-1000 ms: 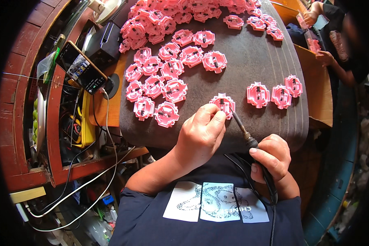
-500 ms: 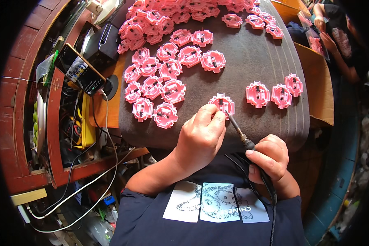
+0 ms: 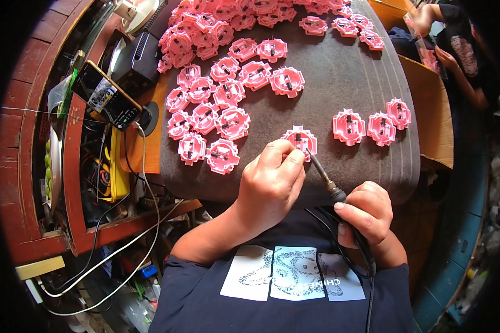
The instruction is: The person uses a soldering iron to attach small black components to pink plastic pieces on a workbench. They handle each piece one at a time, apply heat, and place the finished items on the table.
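Note:
My right hand (image 3: 366,213) is closed round the dark handle of a soldering iron (image 3: 338,194). Its metal tip slants up and left onto a pink plastic housing (image 3: 304,133) with small black and metal parts inside, lying near the table's front edge. Against the near left side of that housing, my left hand (image 3: 272,175) is closed in a pinch. Its fingertips cover part of the housing, and what they grip is hidden. Right of it lie several similar pink housings (image 3: 348,127); a group of others (image 3: 223,155) is spread to the left.
A large heap of pink housings (image 3: 200,33) fills the far left of the grey table (image 3: 328,72). At left, a phone (image 3: 106,95) stands on a holder by a black box (image 3: 141,61) and trailing cables. A cardboard box (image 3: 428,105) and another person's arm (image 3: 461,72) are at right.
The soldering iron and both my hands keep nearly the same place at the housing. The view has shifted very slightly. The other person's hand at the far right has moved.

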{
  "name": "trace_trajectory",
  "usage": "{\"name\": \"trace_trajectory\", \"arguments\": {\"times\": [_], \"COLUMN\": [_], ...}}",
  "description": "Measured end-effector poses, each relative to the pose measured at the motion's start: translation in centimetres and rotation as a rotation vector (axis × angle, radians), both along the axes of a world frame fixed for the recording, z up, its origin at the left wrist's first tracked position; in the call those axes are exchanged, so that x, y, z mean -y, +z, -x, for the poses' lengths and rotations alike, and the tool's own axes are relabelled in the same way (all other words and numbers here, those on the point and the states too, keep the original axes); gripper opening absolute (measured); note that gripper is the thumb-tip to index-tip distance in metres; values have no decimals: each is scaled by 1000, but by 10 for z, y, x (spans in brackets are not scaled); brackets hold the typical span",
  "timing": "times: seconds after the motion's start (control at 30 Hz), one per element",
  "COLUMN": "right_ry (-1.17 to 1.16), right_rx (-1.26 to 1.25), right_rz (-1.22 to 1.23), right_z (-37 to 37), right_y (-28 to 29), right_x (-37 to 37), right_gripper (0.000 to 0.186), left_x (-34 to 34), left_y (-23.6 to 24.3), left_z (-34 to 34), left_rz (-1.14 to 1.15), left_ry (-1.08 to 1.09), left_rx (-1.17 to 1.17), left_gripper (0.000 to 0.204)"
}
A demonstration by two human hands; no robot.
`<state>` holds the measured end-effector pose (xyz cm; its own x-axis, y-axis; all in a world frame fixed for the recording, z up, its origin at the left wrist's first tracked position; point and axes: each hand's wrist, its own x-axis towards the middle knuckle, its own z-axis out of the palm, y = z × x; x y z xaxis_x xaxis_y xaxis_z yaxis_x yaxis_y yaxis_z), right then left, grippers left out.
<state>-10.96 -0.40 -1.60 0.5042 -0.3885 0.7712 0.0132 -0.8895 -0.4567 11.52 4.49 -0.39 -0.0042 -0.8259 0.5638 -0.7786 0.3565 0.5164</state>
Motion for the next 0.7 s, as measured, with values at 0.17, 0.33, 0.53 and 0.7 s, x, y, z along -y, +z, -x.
{"name": "trace_trajectory", "arguments": {"times": [0.17,0.33,0.53,0.7], "right_ry": [27,21,17,14], "right_rx": [17,1,-32,-1], "right_rz": [-16,-6,-1,3], "right_z": [0,-2,0,-1], "right_y": [-2,-3,0,-4], "right_x": [0,2,0,0], "right_gripper": [34,33,28,32], "left_x": [-1,-1,-2,-2], "left_y": [0,1,0,-1], "left_z": [0,-1,-1,-1], "left_rz": [-6,-10,-1,-9], "left_ry": [14,3,-1,-7], "left_rx": [27,35,37,42], "left_gripper": [27,27,27,28]}}
